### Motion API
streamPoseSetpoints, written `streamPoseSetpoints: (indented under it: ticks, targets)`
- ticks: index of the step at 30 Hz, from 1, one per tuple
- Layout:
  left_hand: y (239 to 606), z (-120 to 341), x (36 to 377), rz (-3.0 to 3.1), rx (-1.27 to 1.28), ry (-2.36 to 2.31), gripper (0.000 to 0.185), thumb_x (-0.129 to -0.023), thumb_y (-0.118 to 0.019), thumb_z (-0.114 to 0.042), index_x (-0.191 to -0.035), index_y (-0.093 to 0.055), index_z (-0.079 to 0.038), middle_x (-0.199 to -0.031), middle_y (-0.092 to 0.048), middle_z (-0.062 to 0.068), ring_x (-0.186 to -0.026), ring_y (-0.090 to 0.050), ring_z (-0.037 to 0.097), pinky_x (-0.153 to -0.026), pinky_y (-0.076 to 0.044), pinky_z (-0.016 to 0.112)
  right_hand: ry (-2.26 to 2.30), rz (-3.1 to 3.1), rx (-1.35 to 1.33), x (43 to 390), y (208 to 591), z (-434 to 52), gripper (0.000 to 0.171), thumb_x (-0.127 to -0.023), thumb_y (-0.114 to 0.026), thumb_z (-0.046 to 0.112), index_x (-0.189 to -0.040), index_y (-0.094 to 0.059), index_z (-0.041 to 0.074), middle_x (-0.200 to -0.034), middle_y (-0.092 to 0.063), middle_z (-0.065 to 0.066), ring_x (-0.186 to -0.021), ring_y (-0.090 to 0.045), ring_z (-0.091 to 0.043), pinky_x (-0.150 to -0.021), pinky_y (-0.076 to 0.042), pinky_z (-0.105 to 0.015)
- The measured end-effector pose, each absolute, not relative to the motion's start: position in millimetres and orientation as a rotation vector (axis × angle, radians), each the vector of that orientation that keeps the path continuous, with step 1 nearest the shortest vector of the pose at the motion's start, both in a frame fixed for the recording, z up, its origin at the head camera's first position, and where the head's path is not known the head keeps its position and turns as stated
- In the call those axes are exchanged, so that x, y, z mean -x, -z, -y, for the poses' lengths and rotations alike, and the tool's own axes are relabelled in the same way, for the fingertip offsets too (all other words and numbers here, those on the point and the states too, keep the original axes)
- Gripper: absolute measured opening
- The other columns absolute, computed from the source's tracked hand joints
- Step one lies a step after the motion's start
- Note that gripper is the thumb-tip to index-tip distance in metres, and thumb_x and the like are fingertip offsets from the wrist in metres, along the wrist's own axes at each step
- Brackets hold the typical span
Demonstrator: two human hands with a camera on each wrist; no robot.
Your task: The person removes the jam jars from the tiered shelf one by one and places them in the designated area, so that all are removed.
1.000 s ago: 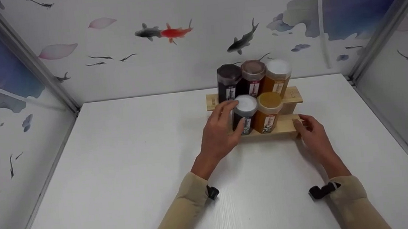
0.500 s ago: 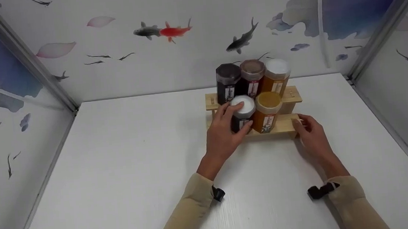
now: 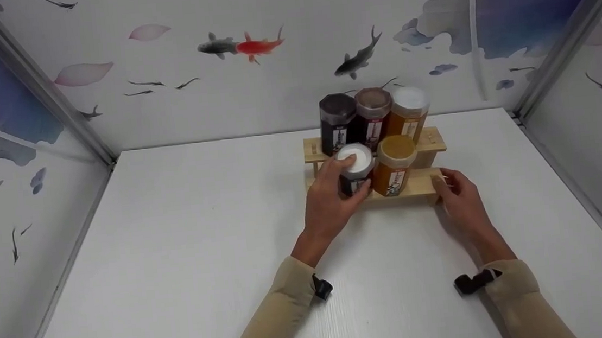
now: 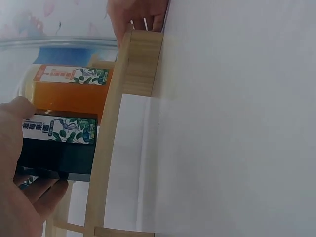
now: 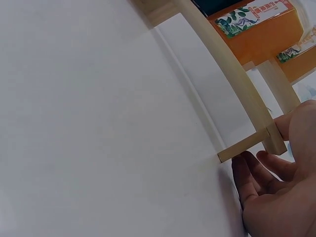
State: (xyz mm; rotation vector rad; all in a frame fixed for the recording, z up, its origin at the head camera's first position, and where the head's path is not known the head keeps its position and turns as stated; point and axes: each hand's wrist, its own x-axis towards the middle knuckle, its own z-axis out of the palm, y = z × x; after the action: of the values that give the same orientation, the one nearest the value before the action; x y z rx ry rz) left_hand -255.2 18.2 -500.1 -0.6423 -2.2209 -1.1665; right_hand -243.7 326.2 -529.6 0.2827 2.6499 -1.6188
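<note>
A two-step wooden rack (image 3: 426, 184) stands on the white table and carries several jars. My left hand (image 3: 330, 196) grips the dark jar with the white lid (image 3: 356, 164) on the lower step, thumb and fingers curled round its body (image 4: 57, 148). An orange jar (image 3: 396, 166) stands right beside it, also seen in the left wrist view (image 4: 69, 94). My right hand (image 3: 459, 199) holds the rack's right end, fingers curled against the wooden end post (image 5: 271, 143). On the upper step stand a black jar (image 3: 336, 119), a brown jar (image 3: 372, 111) and an orange jar with a white lid (image 3: 409, 110).
White table (image 3: 204, 243) spreads wide to the left and front of the rack. Walls with fish pictures (image 3: 241, 46) close off the back and both sides. Beige sleeves with small black wrist devices (image 3: 322, 287) reach in from the front.
My left hand has closed round the white-lidded dark jar, and the jar has shifted slightly left and back on the lower step. The right hand stays at the rack's end.
</note>
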Motion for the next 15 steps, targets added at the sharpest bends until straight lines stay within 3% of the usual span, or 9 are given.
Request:
streamPoseSetpoints:
  ticks: [7,15]
  targets:
    - [501,-3,258,2.054,0.727,1.102,0.053,-0.090,-0.088,-0.026,-0.138,-0.066,-0.018,-0.143,-0.070,0.012,-0.130,-0.070,0.022,-0.111,-0.058,0.035,1.617,-2.640,-0.296,244,530,-324,0.072,-0.113,-0.044,0.057,-0.169,-0.033,0.012,-0.155,-0.049,-0.017,-0.129,-0.051,-0.024,-0.088,-0.050,-0.009]
    - [479,24,271,1.768,0.696,1.161,0.058,-0.086,-0.091,-0.020,-0.138,-0.068,-0.012,-0.137,-0.072,0.017,-0.123,-0.072,0.027,-0.103,-0.062,0.037,1.594,-2.697,-0.284,246,532,-326,0.071,-0.113,-0.044,0.056,-0.168,-0.037,0.010,-0.153,-0.052,-0.020,-0.127,-0.053,-0.025,-0.084,-0.049,-0.007]
